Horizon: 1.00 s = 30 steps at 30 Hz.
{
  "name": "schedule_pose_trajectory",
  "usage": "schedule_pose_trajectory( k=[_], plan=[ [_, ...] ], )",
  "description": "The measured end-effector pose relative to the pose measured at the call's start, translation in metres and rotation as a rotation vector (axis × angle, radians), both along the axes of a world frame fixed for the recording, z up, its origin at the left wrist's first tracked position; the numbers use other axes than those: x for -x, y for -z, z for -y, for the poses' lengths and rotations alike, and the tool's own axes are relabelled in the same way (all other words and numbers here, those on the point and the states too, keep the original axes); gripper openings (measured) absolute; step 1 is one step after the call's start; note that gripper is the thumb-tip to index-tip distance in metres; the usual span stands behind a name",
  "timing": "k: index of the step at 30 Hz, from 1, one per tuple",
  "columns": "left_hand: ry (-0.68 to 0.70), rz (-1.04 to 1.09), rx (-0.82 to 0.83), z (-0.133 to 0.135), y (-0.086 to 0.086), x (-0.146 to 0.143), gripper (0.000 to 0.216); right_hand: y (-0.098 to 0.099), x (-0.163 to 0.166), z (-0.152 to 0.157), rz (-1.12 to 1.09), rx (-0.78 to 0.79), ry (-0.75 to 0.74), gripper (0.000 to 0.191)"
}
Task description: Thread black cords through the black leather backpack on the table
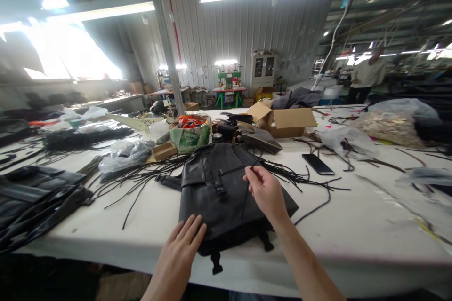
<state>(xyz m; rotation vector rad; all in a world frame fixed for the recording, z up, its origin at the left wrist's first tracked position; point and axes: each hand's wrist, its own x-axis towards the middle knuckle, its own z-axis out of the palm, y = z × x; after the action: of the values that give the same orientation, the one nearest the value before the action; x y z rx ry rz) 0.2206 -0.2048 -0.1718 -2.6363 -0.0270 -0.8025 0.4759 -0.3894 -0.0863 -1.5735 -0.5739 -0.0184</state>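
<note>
A black leather backpack (pixel 219 188) lies flat on the white table (pixel 353 225) in front of me. My left hand (pixel 181 249) rests flat on its near lower corner, fingers stretched out. My right hand (pixel 264 193) hovers over the bag's right side, with thumb and fingers pinched on a thin black cord (pixel 247 193) that hangs down across the bag. Many loose black cords (pixel 141 176) spread out to the bag's left and right.
Black leather pieces (pixel 35 197) lie at the left. A phone (pixel 318 164), an open cardboard box (pixel 286 120), a green container (pixel 190 134) and plastic bags (pixel 388 122) sit beyond. A person (pixel 367 75) stands far right.
</note>
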Motion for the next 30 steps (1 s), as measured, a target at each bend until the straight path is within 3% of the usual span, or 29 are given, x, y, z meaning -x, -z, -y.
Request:
schedule_pose_trajectory(
  k=[3, 6, 8, 9, 11, 14, 17, 20, 23, 27, 30],
  plan=[
    [-0.017, 0.008, -0.045, 0.005, 0.010, 0.003, 0.084, -0.001, -0.009, -0.025, 0.138, 0.105, -0.042, 0.044],
    [-0.010, 0.047, -0.002, 0.007, 0.011, 0.001, 0.069, 0.001, -0.016, -0.037, 0.181, 0.221, -0.104, 0.032],
    [0.019, 0.071, 0.003, 0.006, 0.008, 0.000, 0.050, 0.004, -0.018, -0.025, 0.186, 0.257, -0.044, 0.032],
    [0.028, 0.074, 0.006, 0.006, 0.006, -0.001, 0.044, 0.007, -0.018, -0.011, 0.189, 0.258, 0.018, 0.035],
    [0.037, 0.086, 0.030, 0.008, -0.001, -0.003, 0.053, 0.016, -0.013, 0.027, 0.162, 0.224, 0.188, 0.043],
    [0.063, 0.117, 0.106, 0.021, -0.012, -0.008, 0.062, 0.045, 0.000, 0.097, -0.013, 0.220, 0.436, 0.059],
    [0.166, 0.146, 0.167, 0.043, -0.020, -0.021, 0.048, 0.088, 0.017, 0.147, -0.366, 0.286, 0.388, 0.072],
    [0.291, 0.104, 0.200, 0.072, -0.019, -0.044, 0.039, 0.117, 0.034, 0.155, -0.706, 0.056, 0.246, 0.090],
    [0.404, 0.044, 0.171, 0.105, -0.012, -0.073, 0.042, 0.117, 0.038, 0.142, -0.805, -0.275, 0.070, 0.101],
    [0.452, 0.005, 0.110, 0.138, 0.009, -0.106, 0.048, 0.105, 0.026, 0.133, -0.861, -0.529, 0.046, 0.084],
    [0.419, 0.009, 0.096, 0.136, 0.039, -0.121, 0.046, 0.107, 0.020, 0.136, -0.958, -0.731, 0.108, 0.074]
  ],
)
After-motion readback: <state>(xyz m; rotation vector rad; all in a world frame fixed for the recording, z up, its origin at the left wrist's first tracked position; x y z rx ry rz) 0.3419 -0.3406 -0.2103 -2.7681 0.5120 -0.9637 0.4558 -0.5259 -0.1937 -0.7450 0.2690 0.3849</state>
